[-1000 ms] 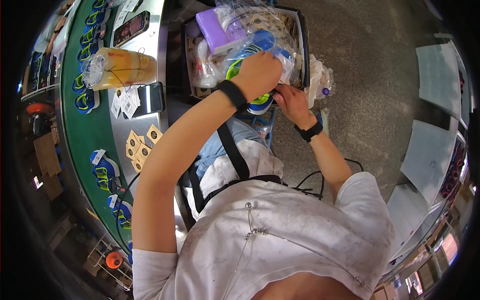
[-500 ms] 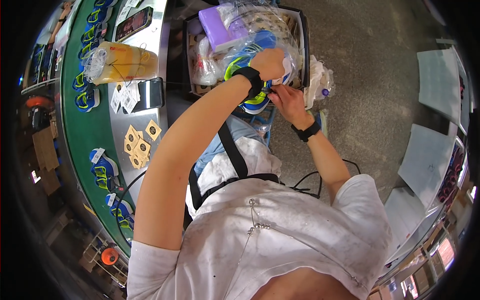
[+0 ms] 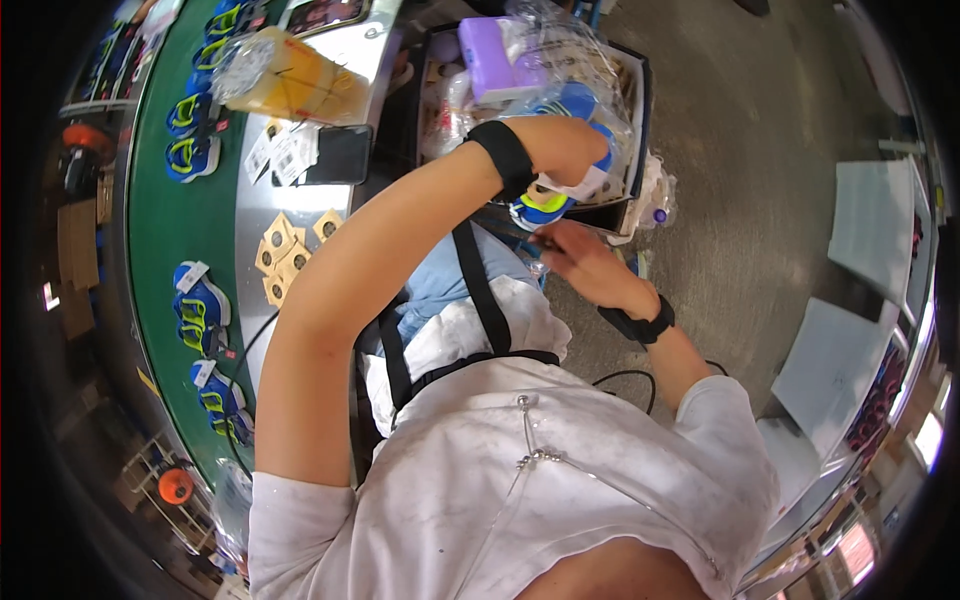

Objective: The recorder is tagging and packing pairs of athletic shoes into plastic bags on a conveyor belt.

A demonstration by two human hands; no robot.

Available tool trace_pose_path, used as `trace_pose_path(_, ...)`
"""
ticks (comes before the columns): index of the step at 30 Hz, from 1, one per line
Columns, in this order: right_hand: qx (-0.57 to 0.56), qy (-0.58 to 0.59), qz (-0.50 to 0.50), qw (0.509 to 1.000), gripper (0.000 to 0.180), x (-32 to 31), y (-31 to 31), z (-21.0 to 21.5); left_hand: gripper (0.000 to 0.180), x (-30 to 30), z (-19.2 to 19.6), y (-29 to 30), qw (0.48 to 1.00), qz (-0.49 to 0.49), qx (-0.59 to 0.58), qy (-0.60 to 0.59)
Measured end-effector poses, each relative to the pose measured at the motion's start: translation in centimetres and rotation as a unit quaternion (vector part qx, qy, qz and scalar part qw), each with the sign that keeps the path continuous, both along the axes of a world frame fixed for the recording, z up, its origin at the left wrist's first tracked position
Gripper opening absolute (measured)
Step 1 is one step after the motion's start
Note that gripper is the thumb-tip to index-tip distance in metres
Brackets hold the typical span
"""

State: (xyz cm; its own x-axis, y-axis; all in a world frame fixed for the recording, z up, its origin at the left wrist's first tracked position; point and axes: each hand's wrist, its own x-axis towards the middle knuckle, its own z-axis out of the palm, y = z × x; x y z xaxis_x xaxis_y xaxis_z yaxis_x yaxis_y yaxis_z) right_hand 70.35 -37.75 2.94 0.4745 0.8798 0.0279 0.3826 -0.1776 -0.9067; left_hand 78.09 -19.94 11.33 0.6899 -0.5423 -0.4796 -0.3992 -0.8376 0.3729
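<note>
Above the box, my left hand [image 3: 568, 152] is bent over a blue and neon-yellow shoe [image 3: 543, 207] and grips it; its fingers are mostly hidden behind the back of the hand. A white tag [image 3: 590, 182] hangs beside that hand. Just below and right of the shoe's tip, apart from it, is my right hand [image 3: 590, 265]. Its thumb and fingers pinch together around something small and dark, too blurred to name. Both wrists wear black bands.
Under my hands stands a box [image 3: 640, 130] with a purple pack [image 3: 485, 60], plastic bags and paper squares. To the left, a metal ledge carries a yellow roll in plastic [image 3: 290, 75], a phone [image 3: 338, 155] and square cards [image 3: 285, 250]. Tagged shoes [image 3: 202, 310] line the green belt [image 3: 150, 220].
My right hand has drawn down and away from the shoe. My left hand has shifted slightly right and lower with the shoe. The whole view has shifted a little.
</note>
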Motion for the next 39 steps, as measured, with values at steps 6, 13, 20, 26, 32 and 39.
trace_pose_path(6, -0.005, 0.201, 0.042, 0.979, 0.03, -0.2, 8.1, 13.7, 0.035, -14.4, 12.8, 14.5, 0.761, 0.409, -0.503, -0.017)
trace_pose_path(13, 0.042, -0.253, 0.038, 0.966, 0.034, 2.6, 32.7, 14.2, 0.032, -34.5, 10.5, 24.6, 0.255, 0.617, -0.716, -0.205)
trace_pose_path(20, -0.112, -0.376, 0.006, 0.92, 0.034, -3.3, 47.0, 8.8, 0.029, -47.2, 6.4, 33.9, 0.081, 0.606, -0.77, -0.181)
trace_pose_path(26, -0.121, -0.426, 0.073, 0.893, 0.051, -10.4, 49.2, 11.6, 0.027, -53.7, 4.1, 41.0, 0.011, 0.55, -0.819, -0.16)
trace_pose_path(32, 0.027, -0.535, -0.1, 0.838, 0.043, -25.0, 50.0, 20.2, 0.025, -57.1, 1.0, 44.4, -0.012, 0.564, -0.802, -0.195)
trace_pose_path(39, 0.047, 0.034, 0.116, 0.992, 0.024, -31.8, 54.1, 14.2, 0.026, -54.8, 0.9, 42.8, 0.117, 0.598, -0.78, -0.146)
